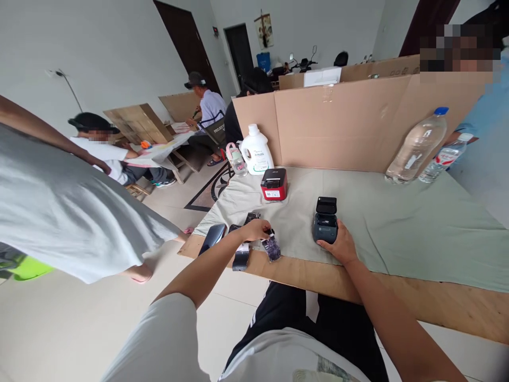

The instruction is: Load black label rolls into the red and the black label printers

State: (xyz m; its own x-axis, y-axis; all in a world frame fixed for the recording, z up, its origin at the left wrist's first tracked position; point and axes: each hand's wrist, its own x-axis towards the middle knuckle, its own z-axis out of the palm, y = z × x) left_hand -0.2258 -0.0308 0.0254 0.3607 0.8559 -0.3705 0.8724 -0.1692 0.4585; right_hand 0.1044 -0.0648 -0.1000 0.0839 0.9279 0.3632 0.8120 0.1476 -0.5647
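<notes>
My left hand (pixel 256 230) is closed in a pinch on the top of a dark roll of paper with a purplish pattern (pixel 272 248), over the table's near edge. Part of the roll is hidden behind the fingers. My right hand (pixel 342 246) grips the lower right side of a small dark portable printer (pixel 325 231). The printer stands on the cloth with its lid (pixel 326 205) raised. Around my left hand lie a dark roll with a loose end (pixel 240 258), another dark roll (pixel 252 217) and a dark smartphone (pixel 213 236).
Farther back stand a red and black box-shaped device (pixel 274 185), a white jug (pixel 257 151) and a pink-handled bottle (pixel 237 161). A cardboard divider (pixel 330 127) closes the far side. A large clear bottle (pixel 417 148) leans at right. A person in grey (pixel 75 196) stands at left.
</notes>
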